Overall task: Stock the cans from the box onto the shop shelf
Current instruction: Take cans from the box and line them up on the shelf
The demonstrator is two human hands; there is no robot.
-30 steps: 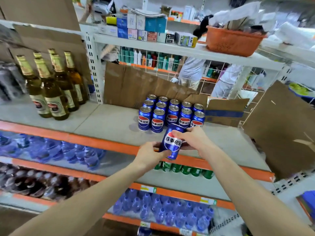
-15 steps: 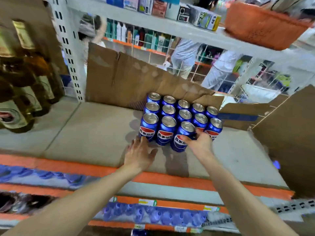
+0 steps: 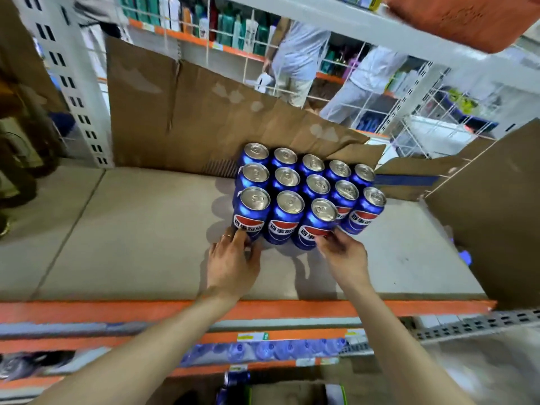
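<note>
We see a block of blue cans [image 3: 304,188] standing upright on the shelf [image 3: 131,229]. Our right hand [image 3: 343,255] pinches the third front-row can [image 3: 317,223] at its lower label. Our left hand [image 3: 232,264] rests on the shelf, relaxed fingertips [image 3: 241,239] touching the leftmost front can [image 3: 251,213].

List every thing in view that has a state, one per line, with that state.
blue cans: upright, unopened, packed in rows on the shelf
newest can: upright in the front row, fingers on it
right hand: fingertips pinching the newest can's base
left hand: fingers touching the front-left can
shelf: mostly bare left of the cans
cardboard sheet: standing behind the cans
</note>
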